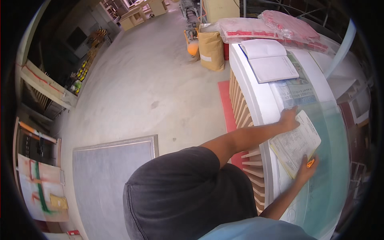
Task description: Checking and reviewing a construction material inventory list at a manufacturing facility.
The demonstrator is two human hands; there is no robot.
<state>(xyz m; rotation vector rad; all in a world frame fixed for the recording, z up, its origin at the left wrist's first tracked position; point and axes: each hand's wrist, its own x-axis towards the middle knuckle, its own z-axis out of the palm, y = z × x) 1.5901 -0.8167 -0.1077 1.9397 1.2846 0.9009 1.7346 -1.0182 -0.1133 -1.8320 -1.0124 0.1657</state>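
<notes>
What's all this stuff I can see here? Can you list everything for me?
printed sheet: one, white with dense print, on the glass counter top, under both hands
orange marker: one, at the right hand
open notebook: one, white, farther along the counter
counter: one, white, slatted wooden side
newspaper: one, under the glass
paper sack: one, brown, on the floor
plastic-wrapped packs: several, red, at the counter's far end
framed panel: one, grey, on the floor
left hand: pressing the sheet's top edge
right hand: on the sheet's lower corner
</notes>
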